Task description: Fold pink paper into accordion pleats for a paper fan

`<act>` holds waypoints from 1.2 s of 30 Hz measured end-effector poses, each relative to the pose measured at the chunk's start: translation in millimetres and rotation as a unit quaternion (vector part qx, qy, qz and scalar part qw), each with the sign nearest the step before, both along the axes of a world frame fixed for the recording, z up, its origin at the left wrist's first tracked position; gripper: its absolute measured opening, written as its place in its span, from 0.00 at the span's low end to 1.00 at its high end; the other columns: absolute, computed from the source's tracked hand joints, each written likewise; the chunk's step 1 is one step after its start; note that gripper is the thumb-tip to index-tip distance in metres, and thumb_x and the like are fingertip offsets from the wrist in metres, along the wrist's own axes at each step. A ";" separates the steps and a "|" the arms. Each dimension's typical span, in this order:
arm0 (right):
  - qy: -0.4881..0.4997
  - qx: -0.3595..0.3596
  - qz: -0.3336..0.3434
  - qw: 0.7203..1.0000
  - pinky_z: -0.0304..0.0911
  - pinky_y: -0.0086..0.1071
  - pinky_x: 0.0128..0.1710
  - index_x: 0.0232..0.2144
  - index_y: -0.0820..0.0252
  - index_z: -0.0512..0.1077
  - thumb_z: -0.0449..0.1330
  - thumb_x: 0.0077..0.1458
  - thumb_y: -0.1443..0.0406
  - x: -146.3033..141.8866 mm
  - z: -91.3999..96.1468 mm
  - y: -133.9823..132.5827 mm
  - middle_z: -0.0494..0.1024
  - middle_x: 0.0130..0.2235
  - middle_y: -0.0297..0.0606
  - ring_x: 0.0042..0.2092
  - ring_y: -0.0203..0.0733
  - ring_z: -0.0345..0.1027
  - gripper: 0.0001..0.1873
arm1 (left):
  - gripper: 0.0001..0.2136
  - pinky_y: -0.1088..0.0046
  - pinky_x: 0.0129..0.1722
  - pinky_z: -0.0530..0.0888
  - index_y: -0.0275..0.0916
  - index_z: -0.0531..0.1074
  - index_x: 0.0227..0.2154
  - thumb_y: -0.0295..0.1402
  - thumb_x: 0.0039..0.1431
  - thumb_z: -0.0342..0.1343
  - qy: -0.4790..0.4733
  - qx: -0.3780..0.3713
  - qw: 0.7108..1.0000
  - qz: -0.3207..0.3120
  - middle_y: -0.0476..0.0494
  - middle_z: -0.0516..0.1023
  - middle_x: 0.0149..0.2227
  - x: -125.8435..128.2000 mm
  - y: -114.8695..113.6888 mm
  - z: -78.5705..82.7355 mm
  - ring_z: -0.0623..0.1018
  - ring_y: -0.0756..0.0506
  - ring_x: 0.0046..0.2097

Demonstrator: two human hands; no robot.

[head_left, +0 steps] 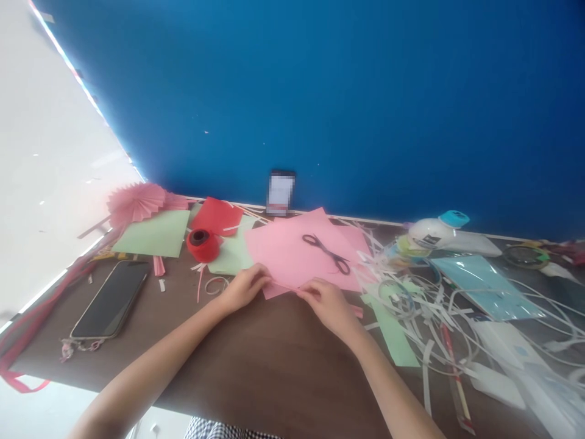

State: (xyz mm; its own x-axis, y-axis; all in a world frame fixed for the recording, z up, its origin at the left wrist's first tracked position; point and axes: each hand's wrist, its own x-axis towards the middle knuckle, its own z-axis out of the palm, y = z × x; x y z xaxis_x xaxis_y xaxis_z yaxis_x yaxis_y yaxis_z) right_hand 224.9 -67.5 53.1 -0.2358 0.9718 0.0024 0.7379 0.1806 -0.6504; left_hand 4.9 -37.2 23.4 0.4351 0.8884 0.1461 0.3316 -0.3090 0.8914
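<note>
Between both hands stretches a narrow folded strip of pink paper [284,285], along the near edge of the pink paper sheets [278,244]. My left hand [247,285] pinches the strip's left end, thumb and fingers together. The right end is pinched by my right hand [322,299]; part of the strip is hidden under its fingers. Dark-handled scissors [325,249] lie on the pink sheets just beyond my hands. A red ribbon roll [203,246] stands to the left, near green paper [233,253] and a red paper piece [217,216].
A tangle of white strips and cables [411,311] covers the right side, near a white bottle [432,233] and a blue packet [489,285]. On the left lie a phone [111,300] and a pink pleated fan [137,204]. Another phone [280,192] leans against the blue wall [320,110].
</note>
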 end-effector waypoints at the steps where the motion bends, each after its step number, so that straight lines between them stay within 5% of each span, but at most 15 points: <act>1: 0.021 0.001 -0.014 1.000 0.60 0.33 0.32 0.24 0.57 0.70 0.54 0.51 0.61 -1.2 -0.7 0.2 0.74 0.29 0.35 0.31 0.40 0.67 0.09 | 0.08 0.72 0.35 0.69 0.37 0.66 0.36 0.34 0.54 0.51 -0.046 -0.025 0.999 0.013 0.45 0.73 0.34 2.0 -0.4 -1.1 0.73 0.48 0.35; 5: 0.112 -0.012 -0.036 0.993 0.62 0.35 0.35 0.24 0.58 0.70 0.56 0.50 0.59 -8.5 -3.8 -2.5 0.75 0.28 0.36 0.32 0.41 0.68 0.10 | 0.21 0.72 0.34 0.71 0.36 0.65 0.41 0.35 0.43 0.62 -0.182 -0.148 0.972 0.034 0.43 0.74 0.34 11.1 -2.0 -3.6 0.76 0.47 0.34; 14: 0.253 -0.221 -0.008 0.942 0.66 0.32 0.27 0.25 0.61 0.68 0.58 0.47 0.54 -16.6 10.4 -8.5 0.72 0.20 0.33 0.24 0.37 0.69 0.14 | 0.13 0.71 0.35 0.72 0.33 0.69 0.29 0.34 0.42 0.63 -0.374 -0.291 0.879 0.058 0.45 0.75 0.27 19.9 -5.7 4.0 0.76 0.46 0.33; 18: 0.287 -0.206 -0.035 0.935 0.65 0.31 0.24 0.23 0.62 0.67 0.60 0.44 0.54 -25.1 7.4 -9.4 0.71 0.18 0.33 0.22 0.36 0.67 0.16 | 0.17 0.66 0.39 0.72 0.33 0.71 0.36 0.34 0.42 0.63 -0.374 -0.338 0.862 0.056 0.40 0.77 0.34 27.9 -12.7 3.1 0.77 0.45 0.36; 23: 0.337 -0.214 -0.039 0.916 0.67 0.33 0.30 0.28 0.63 0.70 0.61 0.44 0.56 -30.0 3.6 -10.6 0.75 0.25 0.37 0.27 0.37 0.70 0.15 | 0.13 0.63 0.39 0.72 0.30 0.74 0.29 0.37 0.44 0.61 -0.336 -0.332 0.880 0.051 0.39 0.78 0.29 32.4 -16.3 1.6 0.77 0.44 0.32; 29: 0.330 -0.213 -0.044 0.918 0.67 0.34 0.31 0.28 0.62 0.68 0.63 0.41 0.57 -19.0 -0.9 -7.8 0.74 0.27 0.35 0.28 0.37 0.69 0.15 | 0.13 0.63 0.42 0.71 0.32 0.75 0.27 0.38 0.42 0.63 -0.390 -0.323 0.856 0.101 0.40 0.78 0.30 26.6 -8.9 1.6 0.77 0.42 0.38; 36: 0.239 -0.142 -0.011 0.961 0.64 0.32 0.29 0.26 0.61 0.70 0.58 0.48 0.55 -16.3 -10.4 -5.7 0.73 0.24 0.35 0.27 0.37 0.68 0.14 | 0.13 0.60 0.45 0.69 0.32 0.76 0.29 0.37 0.42 0.63 -0.427 -0.336 0.833 0.104 0.39 0.78 0.31 23.7 -5.9 -2.1 0.77 0.42 0.39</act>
